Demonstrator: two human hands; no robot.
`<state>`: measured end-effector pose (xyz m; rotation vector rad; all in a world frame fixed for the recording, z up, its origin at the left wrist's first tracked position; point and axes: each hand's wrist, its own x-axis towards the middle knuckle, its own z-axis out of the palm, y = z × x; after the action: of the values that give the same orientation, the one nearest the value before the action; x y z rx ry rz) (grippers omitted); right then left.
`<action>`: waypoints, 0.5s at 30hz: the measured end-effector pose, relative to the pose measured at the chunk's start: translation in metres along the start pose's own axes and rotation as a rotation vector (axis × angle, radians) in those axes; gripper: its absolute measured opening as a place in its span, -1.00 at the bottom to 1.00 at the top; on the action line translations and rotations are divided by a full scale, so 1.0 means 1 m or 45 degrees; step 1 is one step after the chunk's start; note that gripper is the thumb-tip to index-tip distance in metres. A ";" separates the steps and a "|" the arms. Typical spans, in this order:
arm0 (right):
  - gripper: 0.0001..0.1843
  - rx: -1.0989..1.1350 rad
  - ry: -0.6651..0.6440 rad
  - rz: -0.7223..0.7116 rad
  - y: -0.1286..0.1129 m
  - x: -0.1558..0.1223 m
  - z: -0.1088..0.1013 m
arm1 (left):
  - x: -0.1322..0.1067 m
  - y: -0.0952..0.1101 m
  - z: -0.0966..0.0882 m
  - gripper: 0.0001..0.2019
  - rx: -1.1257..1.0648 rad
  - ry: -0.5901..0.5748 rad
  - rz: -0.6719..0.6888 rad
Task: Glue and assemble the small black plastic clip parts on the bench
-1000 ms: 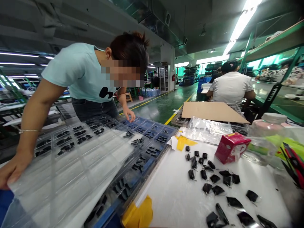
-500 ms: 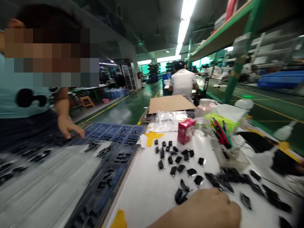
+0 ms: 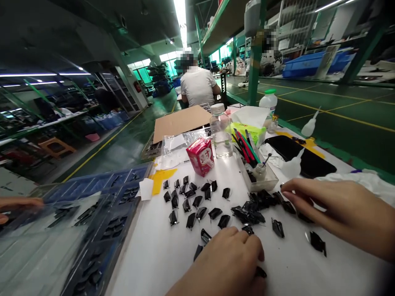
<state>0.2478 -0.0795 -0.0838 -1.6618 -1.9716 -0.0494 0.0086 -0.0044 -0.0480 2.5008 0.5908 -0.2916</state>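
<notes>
My left hand (image 3: pixel 228 259) is closed, its fingers curled down over the white tabletop and their tips hidden. A glossy curved black plastic piece (image 3: pixel 261 271) sticks out from under those fingers. Reaching in from the right, my right hand (image 3: pixel 336 209) has thumb and forefinger drawn together at the edge of a heap of similar black pieces (image 3: pixel 249 213). What lies between its fingertips, if anything, is too small to make out. More black pieces (image 3: pixel 197 200) with clear film tabs lie spaced apart in loose rows beyond my left hand.
A blue compartment tray (image 3: pixel 115 226) with black parts stands on the left, a co-worker's hand (image 3: pixel 18 205) beside it. Behind the pieces are a red box (image 3: pixel 200 156), a clear jar (image 3: pixel 221 135) and a bin of pens and knives (image 3: pixel 262 183). Another person (image 3: pixel 197 86) sits ahead.
My view has swung to the right. My right hand has come into view at the heap. The co-worker at the left is now mostly out of frame.
</notes>
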 end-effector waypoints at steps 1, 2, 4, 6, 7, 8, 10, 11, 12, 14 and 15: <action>-0.76 -0.056 -0.007 0.003 0.001 0.000 -0.002 | 0.001 0.000 0.001 -0.80 -0.019 0.031 -0.020; -0.74 -0.104 -0.026 -0.013 0.001 0.000 -0.003 | 0.001 -0.001 0.001 -0.80 -0.034 0.059 -0.036; -0.76 -0.119 -0.052 -0.078 -0.003 0.000 -0.002 | -0.002 -0.003 0.001 -0.79 -0.058 0.090 -0.065; -0.80 -0.087 -0.073 -0.140 -0.009 0.001 0.000 | -0.006 -0.003 -0.002 -0.79 -0.083 0.087 -0.090; -0.81 -0.080 -0.086 -0.164 -0.012 0.001 0.001 | -0.008 -0.003 -0.005 -0.77 -0.100 0.085 -0.103; -0.82 -0.080 -0.097 -0.177 -0.014 0.001 0.001 | -0.011 -0.002 -0.008 -0.73 -0.099 0.068 -0.129; -0.81 -0.077 -0.111 -0.187 -0.017 0.002 0.001 | -0.013 -0.001 -0.013 -0.71 -0.081 0.032 -0.166; -0.81 -0.073 -0.111 -0.185 -0.018 0.002 0.001 | -0.013 0.000 -0.015 -0.73 -0.074 0.014 -0.179; -0.82 -0.065 -0.111 -0.183 -0.018 0.002 0.000 | -0.012 0.001 -0.015 -0.74 -0.073 0.001 -0.186; -0.82 -0.048 -0.117 -0.177 -0.017 0.001 0.000 | -0.009 0.003 -0.013 -0.76 -0.076 -0.013 -0.184; -0.82 -0.045 -0.119 -0.175 -0.016 0.001 -0.001 | -0.006 0.004 -0.011 -0.76 -0.067 -0.011 -0.175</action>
<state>0.2329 -0.0829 -0.0778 -1.5735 -2.1646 -0.0589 0.0059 -0.0038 -0.0351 2.4120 0.7593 -0.3336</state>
